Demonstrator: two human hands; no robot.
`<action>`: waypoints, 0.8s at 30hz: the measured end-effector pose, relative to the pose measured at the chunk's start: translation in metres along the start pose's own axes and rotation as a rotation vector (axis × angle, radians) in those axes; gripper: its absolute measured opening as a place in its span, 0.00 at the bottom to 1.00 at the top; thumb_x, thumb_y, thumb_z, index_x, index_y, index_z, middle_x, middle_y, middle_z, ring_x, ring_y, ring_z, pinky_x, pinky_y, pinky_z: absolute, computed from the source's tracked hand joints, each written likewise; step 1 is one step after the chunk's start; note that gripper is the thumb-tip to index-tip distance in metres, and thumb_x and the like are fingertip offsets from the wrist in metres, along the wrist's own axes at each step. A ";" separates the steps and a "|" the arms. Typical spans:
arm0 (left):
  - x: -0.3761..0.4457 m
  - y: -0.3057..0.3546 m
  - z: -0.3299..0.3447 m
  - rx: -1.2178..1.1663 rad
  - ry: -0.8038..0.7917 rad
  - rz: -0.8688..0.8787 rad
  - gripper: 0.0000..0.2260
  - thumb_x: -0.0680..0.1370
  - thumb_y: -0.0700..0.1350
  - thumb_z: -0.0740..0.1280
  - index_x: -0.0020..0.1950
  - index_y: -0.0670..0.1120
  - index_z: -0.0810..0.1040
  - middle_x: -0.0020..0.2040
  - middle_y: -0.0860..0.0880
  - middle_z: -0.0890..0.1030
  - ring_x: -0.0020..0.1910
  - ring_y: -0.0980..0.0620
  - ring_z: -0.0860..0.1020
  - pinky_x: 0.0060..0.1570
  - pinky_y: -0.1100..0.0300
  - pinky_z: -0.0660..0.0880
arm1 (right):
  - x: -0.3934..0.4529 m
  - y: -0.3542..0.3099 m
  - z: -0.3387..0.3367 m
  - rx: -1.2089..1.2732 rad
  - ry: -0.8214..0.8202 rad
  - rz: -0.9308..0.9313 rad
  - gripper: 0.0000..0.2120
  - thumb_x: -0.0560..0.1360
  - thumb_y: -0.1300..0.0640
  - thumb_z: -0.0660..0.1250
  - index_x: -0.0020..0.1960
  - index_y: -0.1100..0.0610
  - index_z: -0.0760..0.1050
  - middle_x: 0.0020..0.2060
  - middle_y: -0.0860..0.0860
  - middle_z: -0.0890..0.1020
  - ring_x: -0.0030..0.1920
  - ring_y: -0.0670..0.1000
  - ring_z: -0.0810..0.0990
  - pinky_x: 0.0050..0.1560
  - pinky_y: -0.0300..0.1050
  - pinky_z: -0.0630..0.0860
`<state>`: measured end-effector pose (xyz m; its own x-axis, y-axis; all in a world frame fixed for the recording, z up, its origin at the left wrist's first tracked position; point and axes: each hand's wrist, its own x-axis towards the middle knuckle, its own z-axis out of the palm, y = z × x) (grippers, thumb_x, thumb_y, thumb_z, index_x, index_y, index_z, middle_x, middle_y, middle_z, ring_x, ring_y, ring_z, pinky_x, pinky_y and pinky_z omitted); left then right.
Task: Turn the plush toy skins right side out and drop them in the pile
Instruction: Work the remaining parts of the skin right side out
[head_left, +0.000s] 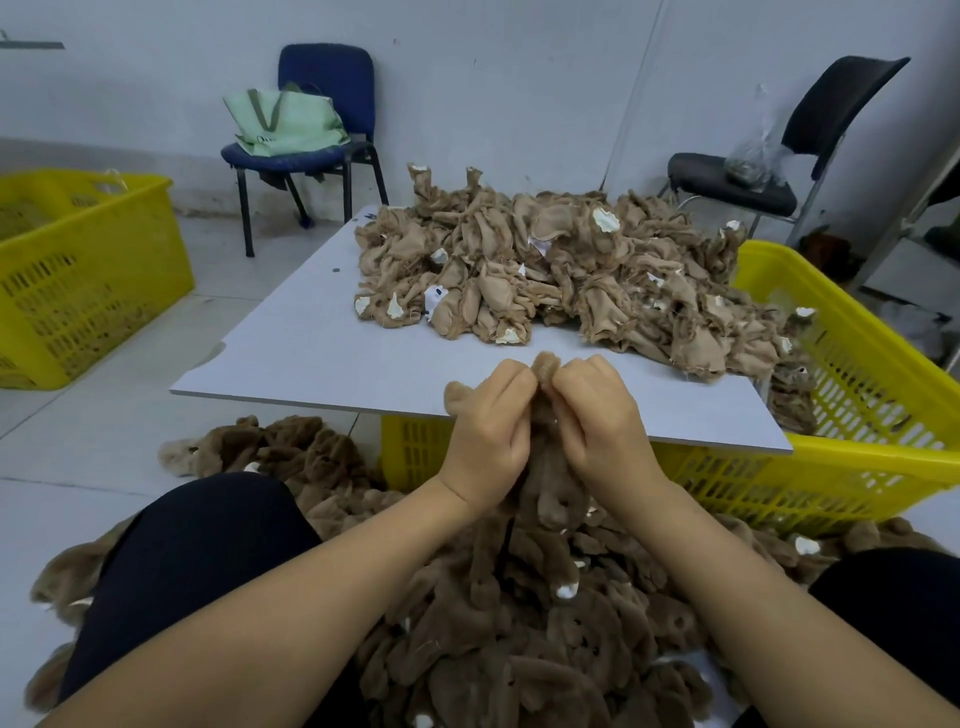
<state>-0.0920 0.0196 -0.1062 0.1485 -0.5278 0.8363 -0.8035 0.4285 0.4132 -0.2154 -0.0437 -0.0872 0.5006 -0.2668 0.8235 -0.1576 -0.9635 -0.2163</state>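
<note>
Fingers (522, 382) of both hands are curled in tight, pinching the top of one brown plush toy skin (550, 483) between them, just above the near edge of the table (311, 353). From the head view, the left hand (485, 431) and right hand (602, 421) sit side by side, knuckles up, with a furry tip of the skin poking out between the thumbs and another nub showing left of the left hand. The skin hangs down fur side out between the wrists, so it looks nearly turned; the step in hand seems to be working out a last limb or ear.

On the far right of the table lies a heap of inside-out skins (561, 270), pale backing showing, spilling over into a yellow crate (883, 415). On the floor between the knees spreads the pile of furry finished skins (519, 623). Another yellow crate (88, 270) stands far left.

Next, by my reading, the tip needs pulling fully through, then both hands can loosen and let the skin fall into the near pile
</note>
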 end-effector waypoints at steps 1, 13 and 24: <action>-0.001 -0.002 0.003 0.015 -0.015 -0.007 0.11 0.80 0.32 0.55 0.47 0.33 0.77 0.39 0.41 0.73 0.37 0.45 0.71 0.38 0.52 0.72 | -0.002 0.002 0.000 0.001 0.003 0.030 0.11 0.81 0.67 0.59 0.39 0.63 0.70 0.33 0.55 0.68 0.36 0.53 0.63 0.36 0.51 0.63; -0.005 -0.001 -0.010 -0.105 -0.367 -0.264 0.15 0.84 0.51 0.55 0.57 0.43 0.76 0.49 0.48 0.79 0.49 0.47 0.76 0.51 0.42 0.74 | -0.025 -0.011 0.006 0.320 -0.053 0.529 0.09 0.82 0.48 0.57 0.52 0.47 0.74 0.43 0.44 0.78 0.46 0.49 0.77 0.46 0.47 0.75; 0.020 0.009 -0.006 -0.201 -0.198 -0.292 0.15 0.84 0.52 0.56 0.46 0.46 0.78 0.42 0.55 0.78 0.45 0.56 0.77 0.46 0.58 0.74 | 0.001 -0.024 -0.005 0.415 0.049 0.588 0.09 0.84 0.58 0.59 0.48 0.60 0.74 0.39 0.49 0.76 0.37 0.45 0.73 0.37 0.39 0.71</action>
<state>-0.0924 0.0171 -0.0832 0.2243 -0.7711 0.5958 -0.6120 0.3644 0.7019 -0.2154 -0.0209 -0.0788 0.3921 -0.7521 0.5297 -0.0485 -0.5919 -0.8045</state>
